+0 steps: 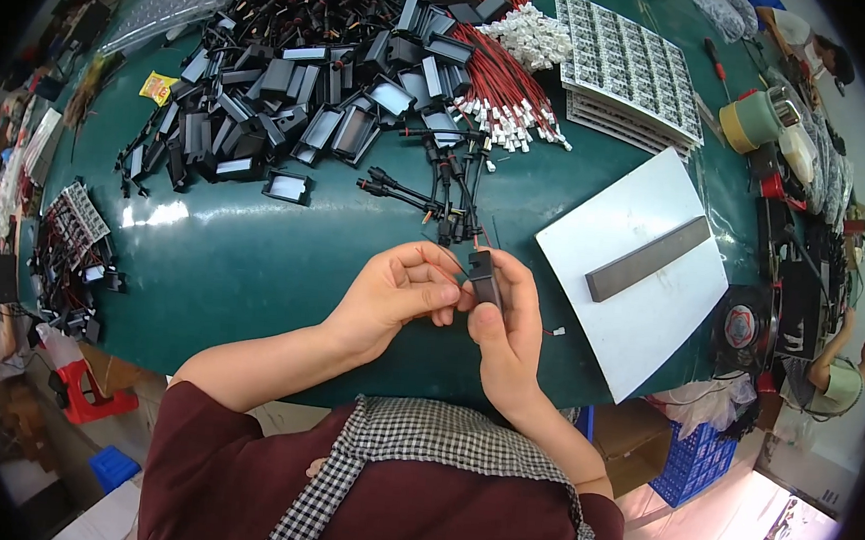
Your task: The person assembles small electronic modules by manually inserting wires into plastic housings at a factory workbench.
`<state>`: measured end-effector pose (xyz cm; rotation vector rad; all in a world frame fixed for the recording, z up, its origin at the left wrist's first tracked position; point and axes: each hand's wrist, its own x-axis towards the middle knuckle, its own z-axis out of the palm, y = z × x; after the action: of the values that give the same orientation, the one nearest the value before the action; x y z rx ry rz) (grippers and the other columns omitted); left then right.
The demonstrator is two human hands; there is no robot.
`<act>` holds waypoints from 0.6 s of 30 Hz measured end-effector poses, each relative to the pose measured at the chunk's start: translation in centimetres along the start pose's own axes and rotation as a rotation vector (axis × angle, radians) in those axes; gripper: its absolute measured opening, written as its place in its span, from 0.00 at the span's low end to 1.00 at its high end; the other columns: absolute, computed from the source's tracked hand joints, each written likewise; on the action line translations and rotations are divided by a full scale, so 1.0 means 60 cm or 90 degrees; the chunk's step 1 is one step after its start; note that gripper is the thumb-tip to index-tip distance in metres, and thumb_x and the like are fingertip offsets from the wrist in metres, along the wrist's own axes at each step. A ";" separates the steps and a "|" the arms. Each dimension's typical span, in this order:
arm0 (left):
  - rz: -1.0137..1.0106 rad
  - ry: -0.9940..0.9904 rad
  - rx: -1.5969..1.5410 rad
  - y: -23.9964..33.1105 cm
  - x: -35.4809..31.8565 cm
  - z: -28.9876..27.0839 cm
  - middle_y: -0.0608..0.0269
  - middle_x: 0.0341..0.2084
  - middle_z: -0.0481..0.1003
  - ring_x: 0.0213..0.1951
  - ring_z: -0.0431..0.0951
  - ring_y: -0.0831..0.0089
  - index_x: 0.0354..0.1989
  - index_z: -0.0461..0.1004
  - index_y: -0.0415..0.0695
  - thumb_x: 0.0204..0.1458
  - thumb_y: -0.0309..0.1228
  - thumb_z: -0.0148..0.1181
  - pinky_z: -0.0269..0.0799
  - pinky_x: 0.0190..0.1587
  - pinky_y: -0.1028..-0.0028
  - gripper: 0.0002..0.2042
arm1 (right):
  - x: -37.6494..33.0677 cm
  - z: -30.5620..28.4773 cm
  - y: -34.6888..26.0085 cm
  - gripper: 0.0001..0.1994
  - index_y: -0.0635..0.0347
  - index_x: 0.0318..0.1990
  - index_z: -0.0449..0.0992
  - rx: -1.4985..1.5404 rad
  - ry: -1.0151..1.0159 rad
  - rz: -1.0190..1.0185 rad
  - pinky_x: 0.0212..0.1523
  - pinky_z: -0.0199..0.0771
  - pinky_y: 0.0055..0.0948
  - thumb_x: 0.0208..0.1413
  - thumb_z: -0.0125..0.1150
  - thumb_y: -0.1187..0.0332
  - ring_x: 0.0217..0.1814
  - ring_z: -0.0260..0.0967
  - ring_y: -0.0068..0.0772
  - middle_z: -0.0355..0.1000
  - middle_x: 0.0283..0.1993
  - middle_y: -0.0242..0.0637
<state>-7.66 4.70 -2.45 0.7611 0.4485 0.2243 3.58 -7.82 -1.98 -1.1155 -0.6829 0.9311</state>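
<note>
My right hand (511,326) grips a small black plastic housing (484,277) between thumb and fingers, held upright above the near part of the table. Close on its left, my left hand (399,290) is closed, thumb against fingers, on a thin red wire (437,266) that runs toward the housing. The wire's far end is hidden by my fingers. A small white connector (558,331) pokes out to the right of my right hand. Just beyond both hands lie several black cables with plugs (448,186). A single black housing (287,188) sits apart at the left.
A heap of black housings (304,101) covers the far left, beside red wires with white connectors (511,85). Stacked circuit board panels (632,63) lie far right. On the right, a white board (629,329) carries a dark grey bar (649,258). More boards and wires (76,235) lie left.
</note>
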 end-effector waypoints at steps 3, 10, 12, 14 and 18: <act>0.032 0.054 -0.022 -0.012 0.001 0.008 0.62 0.31 0.76 0.29 0.73 0.77 0.43 0.74 0.37 0.55 0.25 0.57 0.70 0.34 0.79 0.09 | 0.000 0.003 0.002 0.21 0.67 0.59 0.56 0.035 -0.018 -0.015 0.46 0.67 0.22 0.62 0.51 0.69 0.43 0.65 0.21 0.67 0.46 0.38; 0.282 0.170 0.145 0.039 -0.015 -0.005 0.56 0.35 0.77 0.39 0.73 0.72 0.34 0.77 0.35 0.54 0.24 0.56 0.69 0.39 0.74 0.05 | -0.010 -0.008 0.002 0.21 0.67 0.58 0.57 -0.030 -0.065 0.067 0.47 0.67 0.23 0.62 0.52 0.69 0.46 0.66 0.22 0.69 0.47 0.39; 0.453 0.096 0.218 0.090 -0.038 -0.012 0.50 0.31 0.78 0.36 0.78 0.65 0.31 0.76 0.34 0.54 0.24 0.55 0.72 0.44 0.65 0.06 | -0.012 -0.014 -0.011 0.22 0.66 0.59 0.57 -0.015 -0.100 0.136 0.50 0.68 0.29 0.61 0.53 0.68 0.50 0.68 0.28 0.70 0.49 0.42; 0.522 -0.035 0.309 0.129 -0.077 -0.007 0.49 0.24 0.77 0.30 0.79 0.60 0.29 0.76 0.34 0.53 0.26 0.58 0.76 0.34 0.65 0.07 | -0.010 -0.003 -0.019 0.22 0.65 0.59 0.58 -0.053 -0.131 0.127 0.52 0.68 0.31 0.60 0.55 0.68 0.51 0.69 0.33 0.70 0.48 0.43; 0.651 -0.019 0.390 0.181 -0.144 -0.014 0.53 0.21 0.76 0.25 0.78 0.62 0.30 0.77 0.33 0.49 0.25 0.61 0.74 0.25 0.71 0.06 | -0.003 -0.007 -0.043 0.25 0.65 0.58 0.62 -0.392 -0.215 0.025 0.54 0.67 0.37 0.55 0.61 0.69 0.54 0.68 0.48 0.69 0.51 0.47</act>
<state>-16.03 9.83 7.37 1.5578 0.0487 1.0583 4.56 -8.53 0.35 -1.5270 -1.2861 0.9812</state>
